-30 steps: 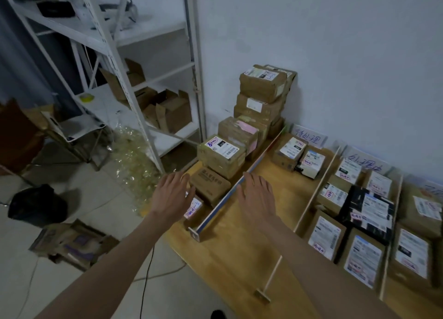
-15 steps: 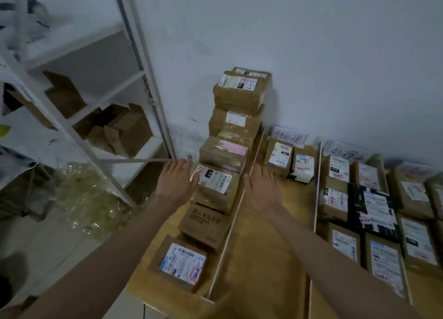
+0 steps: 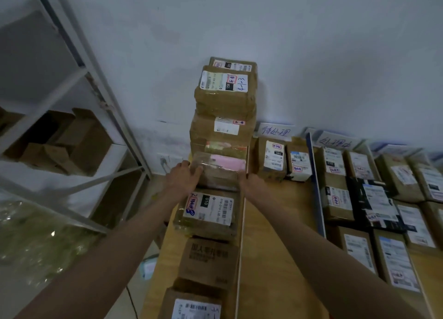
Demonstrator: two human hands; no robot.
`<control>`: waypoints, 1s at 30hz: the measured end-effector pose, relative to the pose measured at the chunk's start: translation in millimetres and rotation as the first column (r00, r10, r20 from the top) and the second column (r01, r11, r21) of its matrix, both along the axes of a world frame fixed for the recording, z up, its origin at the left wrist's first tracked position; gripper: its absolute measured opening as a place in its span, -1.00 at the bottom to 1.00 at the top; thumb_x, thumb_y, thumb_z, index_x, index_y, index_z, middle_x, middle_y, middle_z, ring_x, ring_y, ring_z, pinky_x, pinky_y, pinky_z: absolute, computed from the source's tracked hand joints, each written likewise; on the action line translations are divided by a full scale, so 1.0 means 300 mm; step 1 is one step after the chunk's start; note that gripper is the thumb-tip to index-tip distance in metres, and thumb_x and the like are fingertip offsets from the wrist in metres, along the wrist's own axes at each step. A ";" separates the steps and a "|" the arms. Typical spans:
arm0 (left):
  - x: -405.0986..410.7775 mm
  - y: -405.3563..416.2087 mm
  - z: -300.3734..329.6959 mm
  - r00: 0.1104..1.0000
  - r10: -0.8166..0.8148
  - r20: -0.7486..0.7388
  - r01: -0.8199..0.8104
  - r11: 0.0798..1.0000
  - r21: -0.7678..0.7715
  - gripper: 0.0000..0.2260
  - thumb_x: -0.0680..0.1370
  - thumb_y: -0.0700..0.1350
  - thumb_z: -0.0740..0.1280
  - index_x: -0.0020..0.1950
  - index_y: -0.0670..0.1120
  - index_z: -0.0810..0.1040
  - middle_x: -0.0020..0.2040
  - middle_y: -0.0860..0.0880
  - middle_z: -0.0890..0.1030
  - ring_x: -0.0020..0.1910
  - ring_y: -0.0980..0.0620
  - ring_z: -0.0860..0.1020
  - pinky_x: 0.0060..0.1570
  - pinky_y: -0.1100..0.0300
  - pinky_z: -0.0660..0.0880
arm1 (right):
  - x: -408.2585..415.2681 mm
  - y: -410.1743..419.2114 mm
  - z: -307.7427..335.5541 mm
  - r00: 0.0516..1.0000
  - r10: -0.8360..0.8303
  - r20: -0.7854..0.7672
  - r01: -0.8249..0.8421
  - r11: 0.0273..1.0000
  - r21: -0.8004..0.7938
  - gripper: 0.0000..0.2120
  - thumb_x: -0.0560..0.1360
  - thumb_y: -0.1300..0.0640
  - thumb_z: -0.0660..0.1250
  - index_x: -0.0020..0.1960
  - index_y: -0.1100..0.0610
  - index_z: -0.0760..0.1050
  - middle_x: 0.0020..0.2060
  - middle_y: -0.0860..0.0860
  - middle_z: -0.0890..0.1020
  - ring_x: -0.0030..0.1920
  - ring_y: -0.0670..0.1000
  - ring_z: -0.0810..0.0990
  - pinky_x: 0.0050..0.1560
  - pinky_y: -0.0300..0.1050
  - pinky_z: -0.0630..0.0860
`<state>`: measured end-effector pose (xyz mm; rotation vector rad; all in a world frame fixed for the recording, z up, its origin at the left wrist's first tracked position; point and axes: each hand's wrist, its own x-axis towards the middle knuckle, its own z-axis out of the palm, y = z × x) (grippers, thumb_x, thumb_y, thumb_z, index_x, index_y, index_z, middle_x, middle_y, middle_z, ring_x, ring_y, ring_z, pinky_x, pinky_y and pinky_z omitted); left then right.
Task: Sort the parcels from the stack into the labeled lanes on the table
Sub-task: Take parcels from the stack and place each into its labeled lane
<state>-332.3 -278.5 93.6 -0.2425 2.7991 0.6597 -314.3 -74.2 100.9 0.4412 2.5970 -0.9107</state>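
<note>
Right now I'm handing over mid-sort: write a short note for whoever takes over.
Left hand and right hand each press one side of the pink-labelled parcel, low at the front of the stack; it is not lifted yet.
Stack stands against the wall at the far left of the table, with more parcels in a row in front of it.
Done: two parcels in the first labeled lane, many in the lanes to the right.
Left: the held parcel, then the remaining stack.
</note>
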 end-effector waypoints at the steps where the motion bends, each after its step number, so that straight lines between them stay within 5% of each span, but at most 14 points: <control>1: -0.004 0.002 -0.011 1.000 -0.013 -0.013 0.013 1.000 0.014 -0.52 0.64 0.22 0.07 0.31 -0.11 0.44 0.26 -0.16 0.55 0.19 -0.15 0.53 0.16 -0.06 0.49 | -0.005 -0.005 -0.009 1.000 -0.001 -0.010 0.001 1.000 0.000 -0.38 0.68 -0.19 -0.07 0.13 0.28 0.56 0.06 0.21 0.63 0.01 0.19 0.58 -0.03 -0.06 0.46; 4: -0.001 0.004 -0.012 0.998 -0.023 -0.061 0.026 0.998 0.048 -0.57 0.64 0.19 0.08 0.24 -0.12 0.46 0.16 -0.14 0.58 0.11 -0.13 0.55 0.09 -0.03 0.51 | -0.003 -0.011 -0.017 0.998 -0.018 -0.052 0.019 1.000 0.003 -0.50 0.69 -0.14 -0.01 -0.09 0.19 0.51 -0.15 0.12 0.57 -0.15 0.12 0.55 -0.18 -0.11 0.38; 13: 0.058 0.001 0.142 0.985 0.008 -0.173 0.020 0.986 0.164 -0.56 0.63 0.20 0.11 0.27 -0.10 0.47 0.16 -0.10 0.58 0.13 -0.10 0.54 0.14 -0.08 0.52 | 0.045 0.007 0.120 0.976 0.013 -0.216 -0.016 1.000 -0.012 -0.51 0.68 -0.15 0.00 -0.09 0.17 0.51 -0.20 0.09 0.60 -0.15 0.12 0.61 -0.11 -0.04 0.53; 19: 0.176 0.008 0.272 0.972 -0.015 -0.233 0.074 0.966 0.247 -0.60 0.60 0.26 0.14 0.16 -0.03 0.47 0.03 0.02 0.58 -0.02 0.01 0.57 -0.03 0.00 0.59 | 0.172 0.063 0.231 0.926 0.027 -0.377 -0.061 0.995 -0.079 -0.61 0.68 -0.09 0.08 -0.06 0.15 0.51 -0.30 -0.05 0.55 -0.33 -0.09 0.52 -0.44 -0.29 0.25; 22: 0.251 0.029 0.321 0.971 0.092 -0.220 0.000 0.923 0.385 -0.56 0.59 0.31 0.11 0.13 -0.04 0.45 -0.02 0.02 0.57 -0.08 0.09 0.55 -0.18 0.18 0.48 | 0.288 0.124 0.253 0.875 0.022 -0.484 -0.126 0.975 -0.184 -0.68 0.67 -0.01 0.17 0.23 0.17 0.55 -0.06 -0.04 0.63 -0.14 -0.12 0.56 -0.31 -0.41 0.38; 24: 0.293 0.048 0.340 0.972 0.163 -0.169 -0.060 0.869 0.491 -0.51 0.59 0.32 0.10 0.14 -0.07 0.47 0.04 -0.02 0.58 -0.02 0.03 0.56 -0.08 0.11 0.50 | 0.379 0.167 0.245 0.855 0.015 -0.518 -0.184 0.943 -0.277 -0.69 0.64 0.07 0.25 0.33 0.14 0.50 0.09 -0.07 0.63 0.03 -0.13 0.59 -0.06 -0.42 0.50; 27: 0.341 0.089 0.349 0.989 0.129 -0.078 -0.070 0.850 0.522 -0.47 0.58 0.31 0.16 0.18 -0.11 0.56 0.13 -0.08 0.62 0.10 -0.11 0.58 0.19 -0.09 0.51 | 0.494 0.214 0.197 0.899 -0.060 -0.433 -0.144 0.895 -0.421 -0.63 0.58 0.22 0.34 0.37 0.14 0.44 0.26 -0.02 0.59 0.22 -0.06 0.58 0.19 -0.12 0.58; 30: 0.393 0.130 0.324 0.998 0.039 -0.053 -0.006 0.855 0.519 -0.58 0.58 0.23 0.25 0.17 -0.07 0.62 0.11 -0.04 0.66 0.07 -0.04 0.60 0.12 0.00 0.54 | 0.565 0.245 0.153 0.918 -0.112 -0.382 -0.088 0.878 -0.470 -0.59 0.53 0.26 0.40 0.34 0.14 0.40 0.27 -0.02 0.58 0.25 -0.07 0.57 0.20 -0.14 0.58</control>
